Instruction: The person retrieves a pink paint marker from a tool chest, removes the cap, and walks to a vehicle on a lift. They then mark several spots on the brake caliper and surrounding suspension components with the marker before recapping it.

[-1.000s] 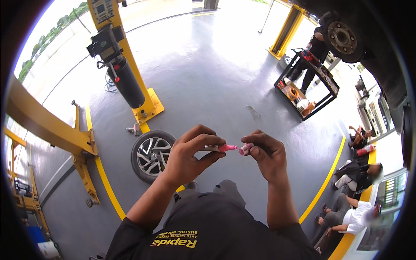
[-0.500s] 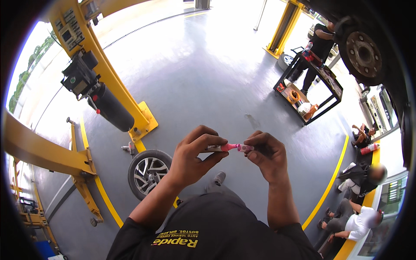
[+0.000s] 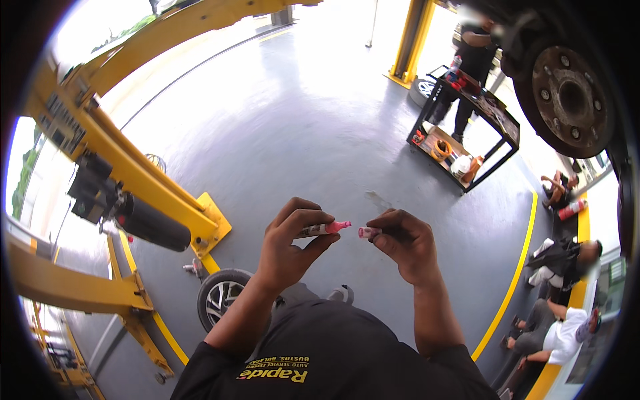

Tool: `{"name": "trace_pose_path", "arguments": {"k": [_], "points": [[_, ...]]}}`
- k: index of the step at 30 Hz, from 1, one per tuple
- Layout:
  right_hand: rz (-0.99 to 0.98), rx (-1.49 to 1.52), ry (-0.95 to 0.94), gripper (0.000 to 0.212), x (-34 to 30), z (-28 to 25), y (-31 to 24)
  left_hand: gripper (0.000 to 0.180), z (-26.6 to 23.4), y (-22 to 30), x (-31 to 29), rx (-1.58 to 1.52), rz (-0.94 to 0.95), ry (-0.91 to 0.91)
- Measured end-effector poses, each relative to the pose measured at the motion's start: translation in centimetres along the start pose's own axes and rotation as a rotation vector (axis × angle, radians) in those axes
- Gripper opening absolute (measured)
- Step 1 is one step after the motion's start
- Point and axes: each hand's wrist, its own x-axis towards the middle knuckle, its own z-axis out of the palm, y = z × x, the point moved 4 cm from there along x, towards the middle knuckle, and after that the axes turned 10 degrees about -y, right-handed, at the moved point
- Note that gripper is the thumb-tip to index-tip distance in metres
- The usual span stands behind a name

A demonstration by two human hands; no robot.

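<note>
My left hand [image 3: 291,245] grips a pink-tipped marker pen [image 3: 323,229] by its barrel, the tip pointing right. Just right of it, my right hand [image 3: 401,241] pinches the marker's pink cap [image 3: 366,233] between thumb and fingers. A small gap separates cap and tip. Both hands are held out in front of my chest, over the grey floor.
A yellow car lift post [image 3: 127,160] with a black motor [image 3: 150,223] stands at the left, a loose wheel [image 3: 223,297] on the floor below it. A black tool cart [image 3: 467,143] with a person behind it is at the upper right, beside a bare wheel hub [image 3: 567,100]. Several people sit at the right edge [image 3: 557,327].
The cap has come off the marker: my hands, joined on it before, are now slightly apart. The view has swung left and upward.
</note>
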Motion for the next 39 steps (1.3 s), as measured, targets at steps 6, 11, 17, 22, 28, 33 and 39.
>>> {"name": "trace_pose_path", "arguments": {"k": [6, 11, 17, 22, 28, 33, 39], "points": [[-0.044, -0.009, 0.138, 0.022, 2.4, -3.7, 0.4, 0.033, 1.2, -3.9, 6.1, -0.033, 0.038, -0.081], [-0.084, -0.064, 0.239, 0.020, 4.7, -6.6, 0.9, 0.029, 1.6, -8.9, 11.2, -0.114, -0.015, -0.225], [-0.049, -0.277, 0.426, 0.016, 7.6, -9.4, 1.1, 0.020, 2.0, -16.2, 18.3, -0.215, -0.183, -0.529], [-0.062, -0.471, 0.523, 0.017, 8.8, -10.0, -0.2, 0.016, 2.7, -19.8, 23.8, -0.465, -0.329, -0.662], [-0.152, -0.707, 0.633, 0.018, 7.8, -8.5, -6.9, 0.025, 5.2, -17.2, 31.0, -0.889, -0.090, -0.970], [-0.162, -0.938, 0.777, 0.027, 5.4, -7.2, -15.8, 0.030, 8.2, -13.4, 36.0, -1.106, 0.182, -0.998], [-0.134, -1.437, 0.660, 0.031, 7.3, -7.6, -26.5, 0.019, 14.9, -9.2, 38.5, -1.331, 0.085, -0.880]]}}
